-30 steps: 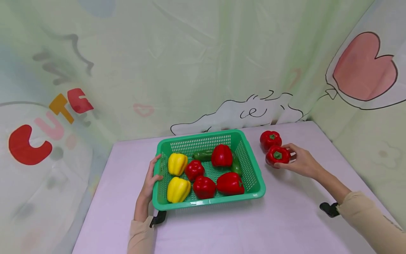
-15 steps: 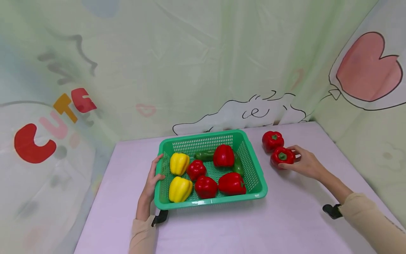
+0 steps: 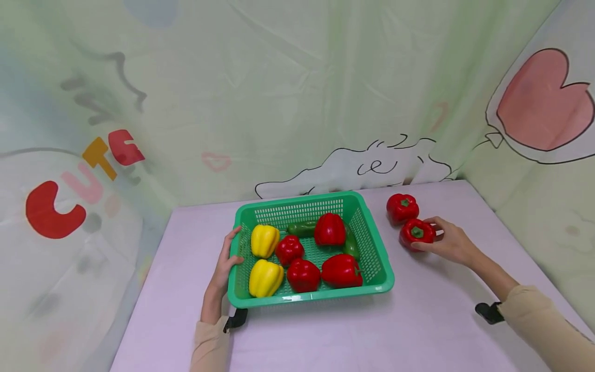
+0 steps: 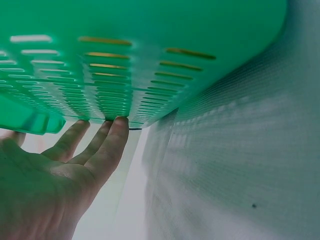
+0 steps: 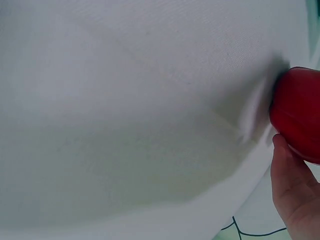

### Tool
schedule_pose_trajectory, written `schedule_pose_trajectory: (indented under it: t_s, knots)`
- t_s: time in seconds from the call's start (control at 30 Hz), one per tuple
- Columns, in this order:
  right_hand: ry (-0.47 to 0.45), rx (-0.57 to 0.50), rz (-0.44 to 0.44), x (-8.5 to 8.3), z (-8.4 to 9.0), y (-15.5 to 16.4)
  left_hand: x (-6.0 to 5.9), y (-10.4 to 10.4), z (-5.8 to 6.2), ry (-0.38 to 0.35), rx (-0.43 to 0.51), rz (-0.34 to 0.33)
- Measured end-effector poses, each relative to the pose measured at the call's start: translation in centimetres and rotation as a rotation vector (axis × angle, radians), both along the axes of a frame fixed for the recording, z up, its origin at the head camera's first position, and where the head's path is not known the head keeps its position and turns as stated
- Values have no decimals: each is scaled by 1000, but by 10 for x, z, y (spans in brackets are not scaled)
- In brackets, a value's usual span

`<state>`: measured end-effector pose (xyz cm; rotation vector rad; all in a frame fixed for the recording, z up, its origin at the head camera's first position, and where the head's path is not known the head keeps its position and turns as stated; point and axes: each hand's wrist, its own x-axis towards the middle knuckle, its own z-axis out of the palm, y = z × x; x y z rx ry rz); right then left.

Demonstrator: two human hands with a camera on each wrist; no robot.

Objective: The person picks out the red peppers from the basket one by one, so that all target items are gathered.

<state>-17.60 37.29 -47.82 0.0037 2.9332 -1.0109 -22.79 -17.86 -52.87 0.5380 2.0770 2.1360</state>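
Head view: the right hand [image 3: 450, 242] is curled round a red pepper [image 3: 417, 232] that sits on the tabletop [image 3: 418, 320] near its far right corner, just in front of a second red pepper [image 3: 402, 207]. The left hand [image 3: 225, 261] lies with straight fingers against the left wall of the green basket [image 3: 378, 268], thumb over the rim; red, yellow and green peppers lie inside. The step would best be done with the pepper held by its sides, so that the neighbouring pepper is not knocked, and with the basket kept braced.

Left wrist view: the fingers [image 4: 107, 145] are seen flat and extended on the slotted basket wall [image 4: 150, 65], a contact that is small and less plain from the head. The peppers are not shown here.

Right wrist view: only a thumb or fingertip [image 5: 287, 175] pressed to the pepper's red skin [image 5: 300, 115] is shown; the full grip cannot be told from here, and the basket is out of view.
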Motion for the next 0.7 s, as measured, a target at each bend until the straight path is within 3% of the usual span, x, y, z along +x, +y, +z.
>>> schedule_pose_trajectory:
  t_s: [0.7]
  knots:
    - [-22, -6, 21, -1, 3, 1, 1, 1, 2, 0, -3, 0]
